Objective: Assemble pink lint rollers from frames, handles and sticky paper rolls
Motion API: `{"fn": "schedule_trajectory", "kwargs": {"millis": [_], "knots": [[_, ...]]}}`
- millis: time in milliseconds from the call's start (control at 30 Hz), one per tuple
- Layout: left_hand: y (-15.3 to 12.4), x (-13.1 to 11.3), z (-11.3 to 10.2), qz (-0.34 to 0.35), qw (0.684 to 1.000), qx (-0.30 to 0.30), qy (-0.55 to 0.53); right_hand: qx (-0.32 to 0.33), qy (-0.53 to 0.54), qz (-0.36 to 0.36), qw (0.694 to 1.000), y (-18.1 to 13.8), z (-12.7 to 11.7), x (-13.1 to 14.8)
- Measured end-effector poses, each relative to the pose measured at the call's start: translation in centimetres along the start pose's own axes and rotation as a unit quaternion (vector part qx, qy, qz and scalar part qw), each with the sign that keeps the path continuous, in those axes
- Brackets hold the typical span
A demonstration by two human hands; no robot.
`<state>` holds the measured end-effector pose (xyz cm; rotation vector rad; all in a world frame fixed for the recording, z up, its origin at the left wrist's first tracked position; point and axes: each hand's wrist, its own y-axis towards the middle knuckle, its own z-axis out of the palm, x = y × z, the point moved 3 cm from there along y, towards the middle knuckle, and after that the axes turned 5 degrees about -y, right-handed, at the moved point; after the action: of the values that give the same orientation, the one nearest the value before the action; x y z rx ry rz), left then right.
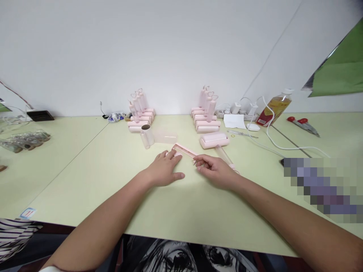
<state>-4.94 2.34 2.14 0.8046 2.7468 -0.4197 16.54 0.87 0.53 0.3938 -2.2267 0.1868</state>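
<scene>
A slim pink plastic frame (185, 150) lies at a slant on the pale green table between my hands. My right hand (217, 170) pinches its near right end between thumb and fingers. Thumb out and fingers spread, my left hand (166, 168) rests by the frame's other end. Its fingertips touch a small pink part (177, 154), mostly hidden beneath them. Behind my left hand stand a white roll with a cardboard core (149, 135) and a clear pink tube (144, 139). A translucent pink cover (166, 136) lies beside them.
Pink lint rollers with upright handles stand in two rows, left (138, 117) and right (208, 117). Nearer right are a pink roller case (214, 140) and a clear handle (225, 155). Tweezers (242, 133), a drink bottle (273, 108) and white cables lie farther right.
</scene>
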Motion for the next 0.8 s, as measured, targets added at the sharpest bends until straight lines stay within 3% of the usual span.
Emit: {"fn": "schedule_trajectory", "kwargs": {"millis": [800], "knots": [[-0.3,-0.52,-0.15,0.025,1.0,0.006,0.008,-0.002,-0.004,-0.007,1.0,0.1,0.04,-0.2]]}}
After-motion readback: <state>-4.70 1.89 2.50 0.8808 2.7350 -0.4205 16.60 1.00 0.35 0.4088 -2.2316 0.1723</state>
